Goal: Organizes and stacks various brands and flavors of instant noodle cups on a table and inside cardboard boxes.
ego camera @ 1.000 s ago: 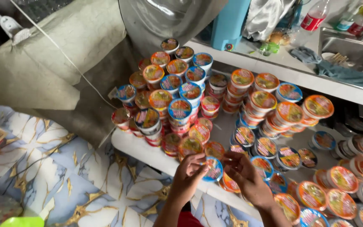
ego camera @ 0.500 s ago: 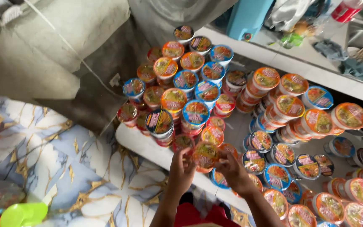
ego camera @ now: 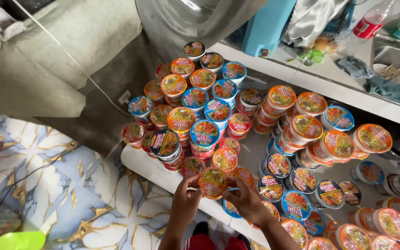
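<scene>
We hold an orange-lidded noodle cup (ego camera: 213,182) between our left hand (ego camera: 185,202) and right hand (ego camera: 247,203), fingers of both gripping its rim from either side, just above the white shelf edge (ego camera: 156,170) and beside the stacked noodle cups (ego camera: 200,111).

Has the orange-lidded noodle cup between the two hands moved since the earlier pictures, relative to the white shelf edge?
Cannot tell. The camera shifts between pictures, and the orange-lidded noodle cup sits over the white shelf edge throughout, between the left hand and right hand.
</scene>
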